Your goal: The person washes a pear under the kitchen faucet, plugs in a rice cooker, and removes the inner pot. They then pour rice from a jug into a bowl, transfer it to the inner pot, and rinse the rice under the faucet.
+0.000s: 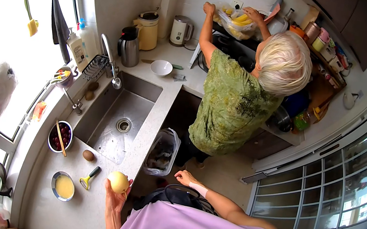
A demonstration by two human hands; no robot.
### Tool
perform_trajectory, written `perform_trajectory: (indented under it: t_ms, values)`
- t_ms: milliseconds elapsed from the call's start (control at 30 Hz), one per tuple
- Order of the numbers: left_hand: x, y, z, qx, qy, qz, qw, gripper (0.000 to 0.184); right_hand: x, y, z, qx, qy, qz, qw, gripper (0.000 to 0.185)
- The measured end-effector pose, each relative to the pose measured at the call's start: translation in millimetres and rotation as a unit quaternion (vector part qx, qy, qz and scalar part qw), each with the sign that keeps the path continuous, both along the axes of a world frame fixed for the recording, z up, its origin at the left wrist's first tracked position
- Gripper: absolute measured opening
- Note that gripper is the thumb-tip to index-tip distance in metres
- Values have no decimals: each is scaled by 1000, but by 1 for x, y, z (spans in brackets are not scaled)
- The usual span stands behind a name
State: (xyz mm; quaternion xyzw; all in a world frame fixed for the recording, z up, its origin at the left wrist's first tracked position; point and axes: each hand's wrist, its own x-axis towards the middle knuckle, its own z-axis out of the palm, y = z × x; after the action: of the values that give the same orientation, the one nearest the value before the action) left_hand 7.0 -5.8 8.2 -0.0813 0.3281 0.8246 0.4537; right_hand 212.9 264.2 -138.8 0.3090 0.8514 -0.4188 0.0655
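Observation:
A pale yellow peeled fruit (118, 182) rests in my left hand (117, 198), whose fingers wrap round it above the counter's edge. My right hand (185, 178) hangs near the trash bin, its fingers loosely curled; what is between them, if anything, is too small to make out. A green-and-black peeler (89, 178) lies on the counter left of the fruit. Beside it stands a bowl of yellow liquid (62, 186). A brown kiwi-like fruit (88, 155) and a bowl of dark red fruit (60, 137) with chopsticks across it sit farther back.
A steel sink (121, 105) is ahead, a lined trash bin (162, 152) to its right. Another person (242, 99) stands at the stove, hands at a bag of bananas (241, 22). A white bowl (161, 68), a knife and a kettle (181, 31) are on the back counter.

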Motion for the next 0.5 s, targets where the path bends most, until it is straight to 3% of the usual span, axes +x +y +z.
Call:
perform_trajectory:
  t_ms: [367,500]
  values:
    - [9,-12,-7,-29,-18,-30,999,64,19,-18,-25,-19,-6,-14,1000,25]
    - [4,1,-13,4,2,-53,999,61,15,-8,-5,5,-15,-54,998,20]
